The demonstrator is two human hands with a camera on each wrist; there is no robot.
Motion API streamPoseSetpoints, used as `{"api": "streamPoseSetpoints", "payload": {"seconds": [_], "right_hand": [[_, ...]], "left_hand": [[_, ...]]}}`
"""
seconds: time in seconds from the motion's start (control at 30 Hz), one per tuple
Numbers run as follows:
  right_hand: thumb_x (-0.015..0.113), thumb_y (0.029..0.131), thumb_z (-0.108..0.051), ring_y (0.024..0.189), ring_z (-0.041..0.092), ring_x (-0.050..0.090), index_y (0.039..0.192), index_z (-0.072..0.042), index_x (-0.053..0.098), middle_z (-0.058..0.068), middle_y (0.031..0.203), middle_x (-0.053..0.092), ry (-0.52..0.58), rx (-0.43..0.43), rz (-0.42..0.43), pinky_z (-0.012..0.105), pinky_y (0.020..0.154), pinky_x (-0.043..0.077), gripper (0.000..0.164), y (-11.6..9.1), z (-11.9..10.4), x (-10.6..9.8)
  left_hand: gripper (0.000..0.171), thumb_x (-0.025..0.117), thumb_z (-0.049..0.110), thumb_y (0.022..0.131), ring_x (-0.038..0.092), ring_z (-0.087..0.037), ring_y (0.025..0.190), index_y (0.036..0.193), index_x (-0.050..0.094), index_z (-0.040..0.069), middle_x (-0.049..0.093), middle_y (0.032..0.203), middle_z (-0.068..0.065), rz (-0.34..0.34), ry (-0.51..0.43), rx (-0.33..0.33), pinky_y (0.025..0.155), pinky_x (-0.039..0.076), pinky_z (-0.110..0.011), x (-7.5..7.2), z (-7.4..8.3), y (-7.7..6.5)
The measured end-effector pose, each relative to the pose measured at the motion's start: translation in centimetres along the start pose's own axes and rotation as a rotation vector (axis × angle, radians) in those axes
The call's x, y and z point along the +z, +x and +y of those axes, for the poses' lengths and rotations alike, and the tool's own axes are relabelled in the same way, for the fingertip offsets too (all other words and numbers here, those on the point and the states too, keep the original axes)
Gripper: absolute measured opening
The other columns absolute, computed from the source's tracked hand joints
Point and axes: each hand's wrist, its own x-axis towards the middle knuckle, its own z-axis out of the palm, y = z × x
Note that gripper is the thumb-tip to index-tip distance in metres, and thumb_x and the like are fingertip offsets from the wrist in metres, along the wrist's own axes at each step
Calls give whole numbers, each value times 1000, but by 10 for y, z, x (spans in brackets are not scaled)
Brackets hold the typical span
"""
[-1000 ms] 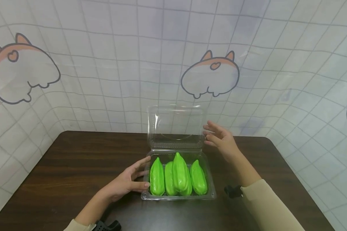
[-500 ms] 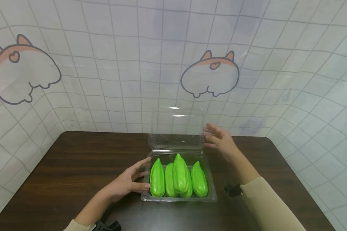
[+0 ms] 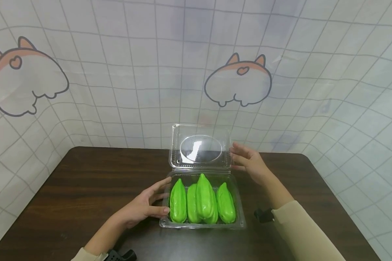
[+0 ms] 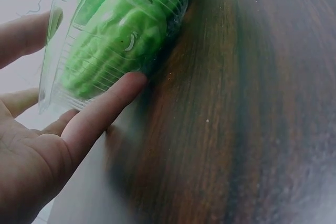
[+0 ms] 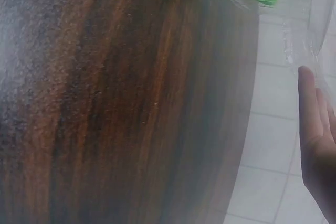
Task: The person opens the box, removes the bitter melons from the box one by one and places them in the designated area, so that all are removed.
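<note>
A clear plastic clamshell box sits on the table with its lid raised at the back. Inside lie several bright green, lumpy gourds with pointed tips, one on top of the others. My left hand is spread along the box's left side; its thumb touches the near part of the wall and its fingers reach farther back. In the left wrist view one gourd shows through the ribbed wall. My right hand has its fingertips at the lid's right edge, fingers extended.
A dark wood-grain table bears the box. Behind it and at both sides hangs a white grid-patterned curtain printed with cartoon animals. Black wrist straps show at both sleeves.
The lid has tilted, its top edge a little lower in the view and its reflections shifted. My right hand has dropped slightly with it. The left hand stays in place.
</note>
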Motion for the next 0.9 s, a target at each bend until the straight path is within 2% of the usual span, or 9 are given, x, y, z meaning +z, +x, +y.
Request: {"api": "streamPoseSetpoints", "payload": {"seconds": [0.43,0.9], "right_hand": [[54,101,-1,141,39,39,152,3,33,25,153,37,9,76,9,43,93,56,56,-3,7,4],[54,100,0,141,43,38,153,2,30,27,155,35,-55,107,-39,40,91,57,59,-10,19,6]], "left_hand": [[92,74,9,90,19,-51,146,161,15,15,7,165,-18,-7,3,4,88,57,-47,3,0,-5],[90,73,10,91,19,-52,145,161,16,16,8,164,-20,-7,-3,10,87,57,-47,6,-2,-11]]}}
